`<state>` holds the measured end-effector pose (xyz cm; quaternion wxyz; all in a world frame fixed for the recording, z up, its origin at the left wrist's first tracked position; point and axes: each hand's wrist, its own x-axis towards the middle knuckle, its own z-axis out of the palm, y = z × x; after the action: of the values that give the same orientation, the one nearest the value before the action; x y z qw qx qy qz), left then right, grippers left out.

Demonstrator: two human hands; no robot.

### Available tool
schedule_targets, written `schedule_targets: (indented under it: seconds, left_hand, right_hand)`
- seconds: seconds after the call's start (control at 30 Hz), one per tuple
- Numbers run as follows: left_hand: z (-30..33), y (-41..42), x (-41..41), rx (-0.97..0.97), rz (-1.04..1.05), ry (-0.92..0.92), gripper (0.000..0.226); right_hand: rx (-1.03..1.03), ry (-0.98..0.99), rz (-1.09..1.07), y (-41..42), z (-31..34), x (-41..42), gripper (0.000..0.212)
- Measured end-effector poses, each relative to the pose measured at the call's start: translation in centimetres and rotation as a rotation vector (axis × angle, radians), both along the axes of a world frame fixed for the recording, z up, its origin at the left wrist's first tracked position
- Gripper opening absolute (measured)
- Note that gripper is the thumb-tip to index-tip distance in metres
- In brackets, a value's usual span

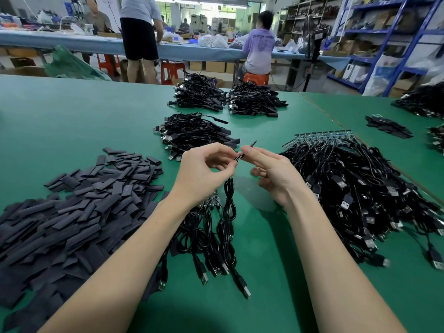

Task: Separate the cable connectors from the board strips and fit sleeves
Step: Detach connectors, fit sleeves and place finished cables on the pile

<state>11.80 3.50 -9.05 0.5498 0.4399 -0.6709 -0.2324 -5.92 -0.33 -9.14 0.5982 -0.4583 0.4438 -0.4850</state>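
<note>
Two hands — one sleeve

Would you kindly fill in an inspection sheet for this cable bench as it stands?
Surface: green table, seam at right.
Job's things: sleeve pile at left; board strips on the unprocessed cable heap at right.
Clutter: nothing seen.
Grippers: left hand and right hand both pinch one sleeve between them.
Cables: held cable hangs from the hands; three finished bundles beyond.
Surroundings: people at a long bench; blue shelving at right.
</note>
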Motion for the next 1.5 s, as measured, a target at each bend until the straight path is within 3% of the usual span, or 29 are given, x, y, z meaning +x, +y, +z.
schedule_targets:
  seconds: [0.27, 0.57, 0.7, 0.87, 1.03, 1.27, 1.5]
  left_hand:
    - [0.1, -0.1, 0.0, 0.005, -0.013, 0.026, 0.018]
    - [0.3, -0.2, 0.3, 0.019, -0.026, 0.001, 0.013]
    - [0.2, -0.1, 0.5, 0.079, -0.050, 0.079, 0.016]
    - [0.1, -0.3, 0.3, 0.157, -0.054, 0.163, 0.019]
    - [-0.1, -0.4, 0.1, 0.181, -0.048, 0.202, 0.022]
    - [-0.3, -0.5, 0.1, 0.176, -0.018, 0.205, 0.021]
    - [-0.3, -0.7, 0.1, 0.177, -0.004, 0.190, 0.019]
  right_hand:
    - [0.004, -0.063, 0.004, 0.1, 0.0, 0.6, 0.018]
    - [-0.007, -0.003, 0.033, 0.1, -0.6, 0.5, 0.027]
    - [-0.042, 0.030, 0.078, 0.1, -0.5, 0.7, 0.018]
    - [-0.170, 0.123, -0.021, 0.6, 0.1, 0.9, 0.027]
    - [-0.322, 0.045, -0.071, 0.9, 0.2, 1.5, 0.024]
    - [-0.253, -0.068, -0.112, 1.1, -0.3, 2.2, 0.023]
    - [-0.271, -0.042, -0.123, 1.2, -0.2, 2.3, 0.022]
